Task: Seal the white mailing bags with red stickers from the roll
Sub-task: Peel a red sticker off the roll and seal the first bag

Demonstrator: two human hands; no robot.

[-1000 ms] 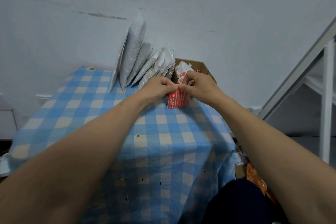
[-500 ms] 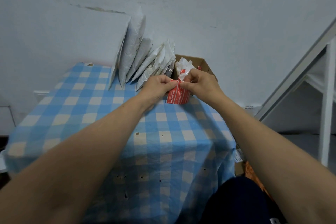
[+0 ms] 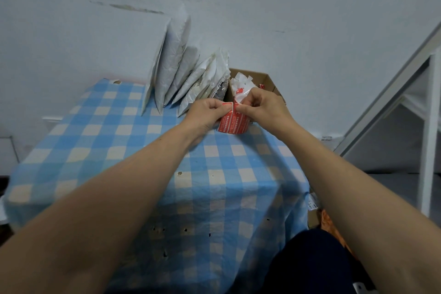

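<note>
A red sticker roll (image 3: 232, 124) stands on the blue checked tablecloth (image 3: 124, 145) near the far right of the table. My left hand (image 3: 206, 113) pinches a red sticker (image 3: 227, 105) that is partly peeled off the roll's top edge. My right hand (image 3: 261, 107) grips the roll's white backing strip (image 3: 239, 95) beside it. Several white mailing bags (image 3: 176, 62) lean in a row against the wall behind my hands.
An open cardboard box (image 3: 267, 79) with crumpled white backing scraps sits just behind the roll. A white metal frame (image 3: 429, 126) stands at the right. The table's near edge drops away under my forearms, with my dark-clothed knee (image 3: 310, 262) below.
My left hand has drawn a red sticker leftward off the roll, so its face now shows between my fingers. The view has shifted slightly; the roll stays in place.
</note>
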